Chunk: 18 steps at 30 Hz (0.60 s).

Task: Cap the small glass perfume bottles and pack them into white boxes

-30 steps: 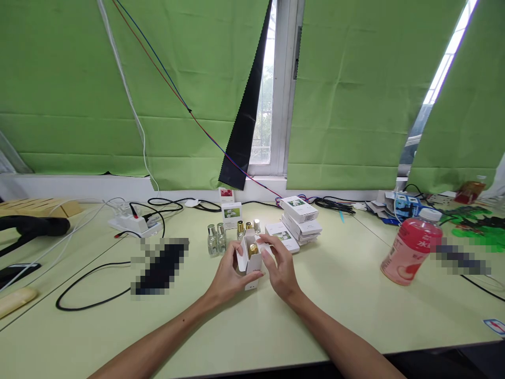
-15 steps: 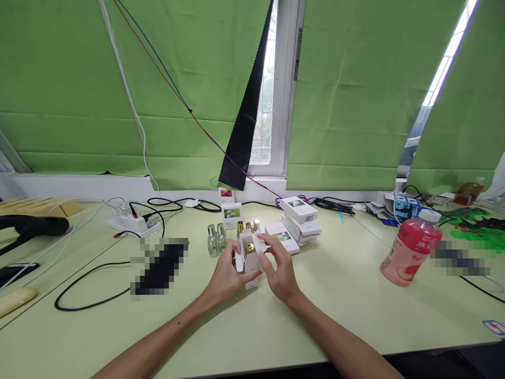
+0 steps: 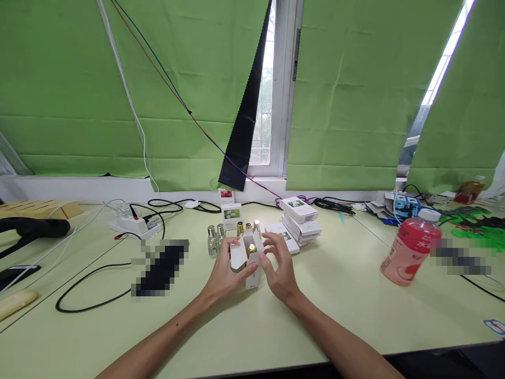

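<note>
A small white carton [image 3: 253,280] stands upright on the table with its top flaps open. Inside it shows the gold cap of a bottle [image 3: 251,249]. My left hand [image 3: 224,273] grips the carton from the left, thumb across the front. On the right side, my right hand [image 3: 281,267] has its thumb and curled fingers at the carton's upper edge and flap. Glass bottles with silvery-green caps [image 3: 212,242] stand left of it. Just behind are gold-capped bottles [image 3: 240,228] and a silver-capped one [image 3: 256,225], their lower parts hidden.
Flat white boxes [image 3: 299,210] are stacked behind my right hand. Small picture boxes [image 3: 232,215] stand at the back. A pink drink bottle [image 3: 410,250] is at the right. A power strip [image 3: 134,225], cables and a blurred dark object [image 3: 161,268] lie left.
The carton's left flap has swung further outward and now lies wider open. The gold cap shows more plainly. My hands have shifted only slightly around the carton.
</note>
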### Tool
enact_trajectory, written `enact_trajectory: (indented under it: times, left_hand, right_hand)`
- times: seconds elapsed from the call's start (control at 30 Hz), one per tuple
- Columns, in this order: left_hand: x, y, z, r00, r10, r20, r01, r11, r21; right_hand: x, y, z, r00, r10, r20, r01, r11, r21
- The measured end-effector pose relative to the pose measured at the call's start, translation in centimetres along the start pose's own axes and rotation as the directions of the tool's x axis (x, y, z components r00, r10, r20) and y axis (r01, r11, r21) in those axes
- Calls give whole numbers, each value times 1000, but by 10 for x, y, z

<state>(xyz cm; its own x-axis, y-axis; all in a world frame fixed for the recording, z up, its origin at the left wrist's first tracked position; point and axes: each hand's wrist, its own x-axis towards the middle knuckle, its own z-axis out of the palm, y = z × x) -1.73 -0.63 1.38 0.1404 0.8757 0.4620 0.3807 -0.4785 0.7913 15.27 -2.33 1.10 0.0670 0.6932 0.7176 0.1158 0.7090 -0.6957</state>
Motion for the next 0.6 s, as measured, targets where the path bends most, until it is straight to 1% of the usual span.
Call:
enact_trajectory:
  times: [0.13,0.23,0.4,0.5,0.6]
  left_hand:
    - [1,1,-3,999,37,6,-37,998,-52]
    - [3,3,-4,999,54,-10,-54,995,-80]
    - [5,4,-3,995,103,-19,-103,994,-28]
    - [5,3,-3,994,104,-18,-104,995,-1]
    - [4,3,-3,994,110,-6,-110,994,-10]
  right_hand:
    - [2,0,0,1000,1,21,-1,1000,-9]
    - [2,-1,0,999,0,40,1,1000,-11]
    - [2,-1,-1,998,-5,57,5,1000,-11]
    - [2,-2,-1,998,-13,55,14,1000,-15]
    - [3,-2,-1,998,-18,55,19,1000,-18]
